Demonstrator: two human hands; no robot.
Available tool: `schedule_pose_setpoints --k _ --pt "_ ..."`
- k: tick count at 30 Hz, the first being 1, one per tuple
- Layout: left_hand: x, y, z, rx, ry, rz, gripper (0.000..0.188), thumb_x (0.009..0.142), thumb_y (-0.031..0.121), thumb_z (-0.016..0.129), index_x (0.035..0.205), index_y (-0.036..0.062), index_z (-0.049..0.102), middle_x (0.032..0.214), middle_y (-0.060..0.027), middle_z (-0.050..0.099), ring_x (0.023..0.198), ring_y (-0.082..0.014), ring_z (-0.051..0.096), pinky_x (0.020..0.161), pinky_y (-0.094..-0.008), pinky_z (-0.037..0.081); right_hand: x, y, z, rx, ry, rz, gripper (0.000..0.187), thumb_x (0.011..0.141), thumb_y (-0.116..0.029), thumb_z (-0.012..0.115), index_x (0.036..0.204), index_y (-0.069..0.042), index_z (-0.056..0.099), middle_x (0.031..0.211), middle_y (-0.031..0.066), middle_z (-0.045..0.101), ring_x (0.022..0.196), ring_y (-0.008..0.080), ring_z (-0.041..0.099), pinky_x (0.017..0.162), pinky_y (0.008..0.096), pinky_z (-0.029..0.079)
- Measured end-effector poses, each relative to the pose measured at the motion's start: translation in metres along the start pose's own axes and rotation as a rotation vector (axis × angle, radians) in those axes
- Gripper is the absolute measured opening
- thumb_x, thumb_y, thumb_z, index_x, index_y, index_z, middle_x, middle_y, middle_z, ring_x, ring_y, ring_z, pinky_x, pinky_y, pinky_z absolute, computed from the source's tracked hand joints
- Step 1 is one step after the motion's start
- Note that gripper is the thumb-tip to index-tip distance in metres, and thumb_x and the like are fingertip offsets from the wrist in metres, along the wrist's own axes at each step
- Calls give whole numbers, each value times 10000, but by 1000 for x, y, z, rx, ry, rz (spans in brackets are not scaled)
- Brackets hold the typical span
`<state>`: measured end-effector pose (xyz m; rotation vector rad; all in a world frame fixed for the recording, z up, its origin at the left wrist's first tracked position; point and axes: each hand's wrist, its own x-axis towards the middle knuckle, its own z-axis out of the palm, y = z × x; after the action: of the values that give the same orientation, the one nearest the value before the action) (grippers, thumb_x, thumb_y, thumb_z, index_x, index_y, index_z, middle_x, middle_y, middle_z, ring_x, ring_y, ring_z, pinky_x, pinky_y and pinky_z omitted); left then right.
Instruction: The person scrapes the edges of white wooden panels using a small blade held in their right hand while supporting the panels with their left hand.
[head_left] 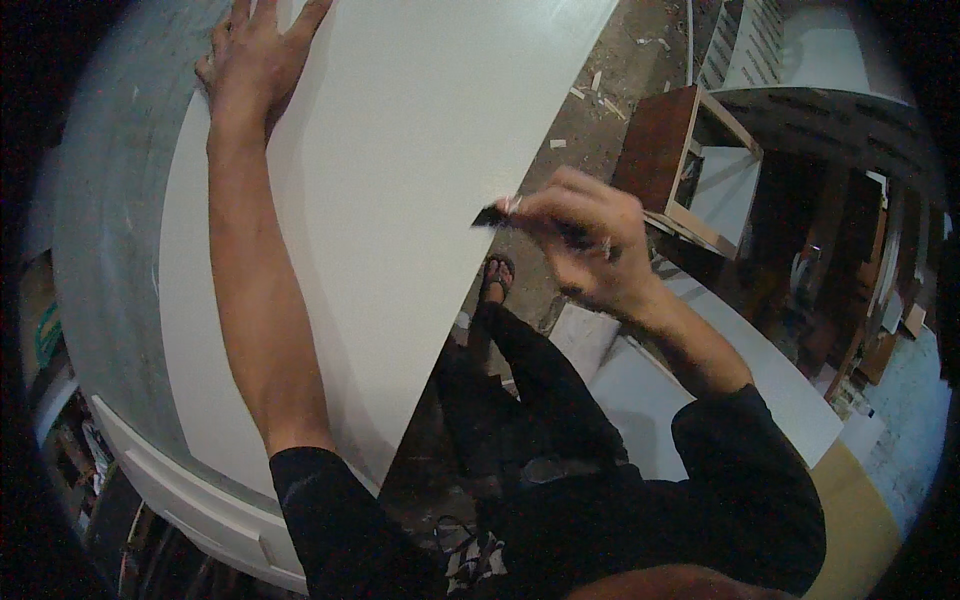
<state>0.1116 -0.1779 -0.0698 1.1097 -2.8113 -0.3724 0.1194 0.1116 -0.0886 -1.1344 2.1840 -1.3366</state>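
A large white board (400, 130) lies in front of me, its long right edge running diagonally. My left hand (258, 62) rests on the board near its far left edge, fingers spread, the tips partly cut off by the top of the view. My right hand (595, 235), a little blurred, is at the board's right edge with its fingers closed. It pinches a small flat dark blade (487, 216) whose tip overlaps the board's edge; whether it touches the board I cannot tell.
Beneath the board is a grey-green work surface (115, 210). An open wooden box (655, 145) stands on the right, near white offcuts (605, 100) scattered on the floor. Another white panel (765, 350) lies low at right. My sandalled foot (497, 275) is below the board's edge.
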Motion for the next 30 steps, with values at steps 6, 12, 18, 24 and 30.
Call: schedule_pose_setpoints --k 6,12,18,24,30 --pt "4 -11 -8 8 16 78 715 938 587 402 1481 137 286 1556 -120 211 1442 -311 143 1173 -468 70 15 14 -5 124 208 40 257 742 28 606 983 -18 682 858 66 680 773 139 642 686 265 499" --pt "-52 -30 -27 -127 9 188 753 894 653 413 1488 210 276 1557 -106 212 1436 -330 160 1162 -512 86 59 50 -30 -52 393 64 164 883 -55 634 1026 -39 713 963 35 708 875 102 643 782 236 501" --pt "-88 -146 1 124 80 269 773 844 722 418 1482 303 297 1553 -70 245 1439 -273 199 1142 -580 59 34 52 -14 67 344 24 205 805 7 615 985 -29 707 882 45 694 800 111 632 707 242 488" --pt "-94 -167 -14 140 123 246 786 832 730 432 1479 302 305 1549 -59 257 1430 -276 223 1137 -594 60 -10 -1 38 -35 188 -43 284 750 49 594 997 -44 698 720 63 602 625 133 560 560 265 433" --pt "-88 -168 -12 103 132 258 811 814 753 429 1475 295 319 1546 -62 267 1419 -274 248 1132 -594 82 -52 -48 70 26 19 10 310 703 74 615 980 -41 693 759 74 586 627 178 575 546 279 428"
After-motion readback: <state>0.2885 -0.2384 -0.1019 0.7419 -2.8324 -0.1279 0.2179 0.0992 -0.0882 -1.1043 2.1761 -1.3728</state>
